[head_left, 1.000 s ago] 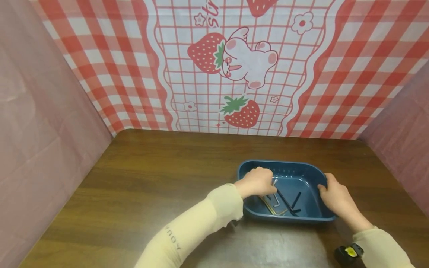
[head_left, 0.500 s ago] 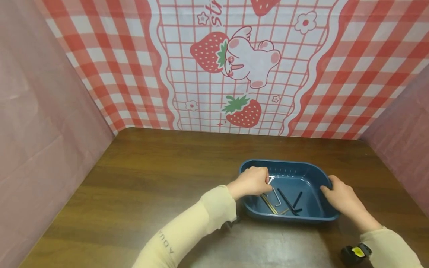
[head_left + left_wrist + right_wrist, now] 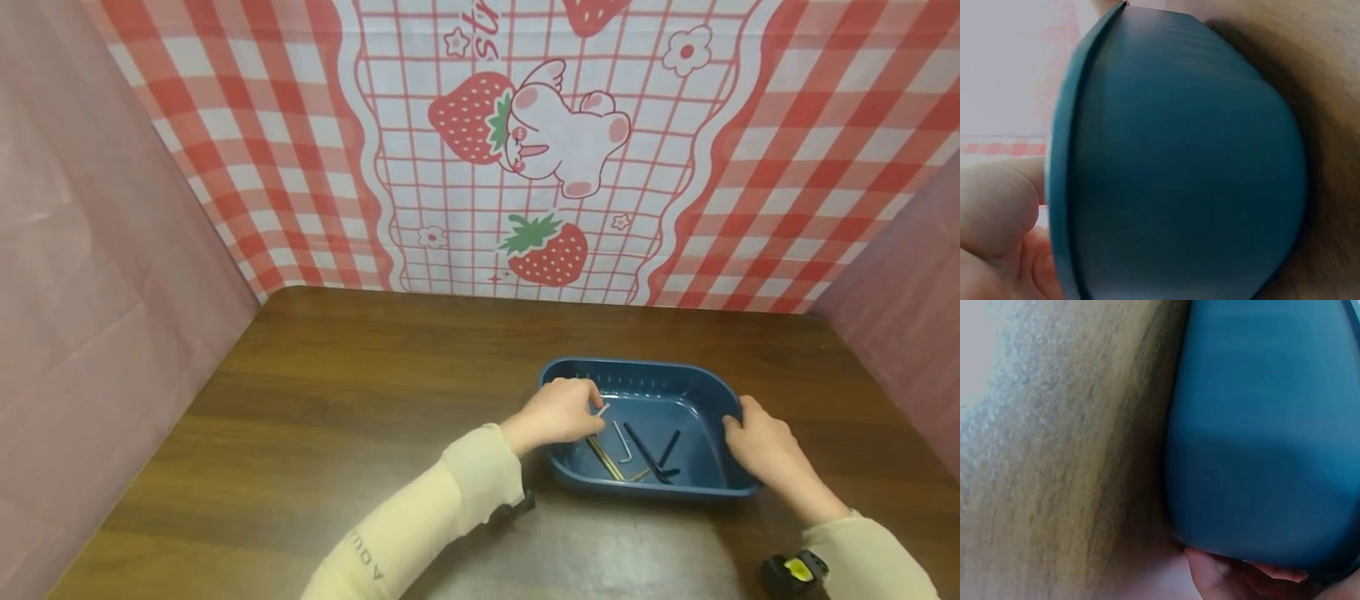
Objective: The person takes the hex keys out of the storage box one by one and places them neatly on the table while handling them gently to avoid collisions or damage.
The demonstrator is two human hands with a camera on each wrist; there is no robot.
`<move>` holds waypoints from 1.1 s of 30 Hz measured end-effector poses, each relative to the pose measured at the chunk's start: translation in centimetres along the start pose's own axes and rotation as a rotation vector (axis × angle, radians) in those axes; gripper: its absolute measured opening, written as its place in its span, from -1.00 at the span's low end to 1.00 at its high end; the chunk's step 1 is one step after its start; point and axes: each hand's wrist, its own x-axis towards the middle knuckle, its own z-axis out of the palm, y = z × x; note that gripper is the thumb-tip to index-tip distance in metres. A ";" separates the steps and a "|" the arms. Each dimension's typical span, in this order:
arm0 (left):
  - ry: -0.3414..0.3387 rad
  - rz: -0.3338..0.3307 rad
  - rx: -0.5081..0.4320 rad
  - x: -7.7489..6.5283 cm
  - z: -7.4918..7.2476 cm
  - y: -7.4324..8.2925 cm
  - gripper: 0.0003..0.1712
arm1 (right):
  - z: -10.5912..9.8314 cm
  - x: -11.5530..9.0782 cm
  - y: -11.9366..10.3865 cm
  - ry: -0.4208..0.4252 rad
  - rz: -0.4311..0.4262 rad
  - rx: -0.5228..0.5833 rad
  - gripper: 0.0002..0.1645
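Note:
My left hand [image 3: 558,410] reaches over the left side of a blue plastic basin [image 3: 693,421] and pinches a silver hex key [image 3: 603,409] between thumb and fingers; most of the key is hidden. Another silver L-shaped hex key [image 3: 622,443] lies on the basin floor, beside black hex keys [image 3: 645,452] and brass-coloured ones [image 3: 603,458]. At the right end, my right hand [image 3: 768,446] grips the rim, thumb inside. The left wrist view shows the basin's outer wall [image 3: 1185,156] with part of the left hand [image 3: 997,219] beyond the rim. Fingers [image 3: 1229,578] touch the wall in the right wrist view.
The basin stands on a brown wooden table [image 3: 360,383], toward its right side. A red-and-white checked cloth [image 3: 285,167] with strawberries hangs behind, and pink cloth [image 3: 97,292] covers both sides. A black wrist device [image 3: 793,573] sits under the right sleeve.
My left hand has drawn a little leftward within the basin with the silver hex key, uncovering more of the other keys. The right hand still grips the rim.

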 end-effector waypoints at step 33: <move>0.235 -0.097 -0.543 -3.2 -3.7 -5.1 -0.85 | 0.1 -0.3 -0.1 -0.019 0.042 0.042 -0.42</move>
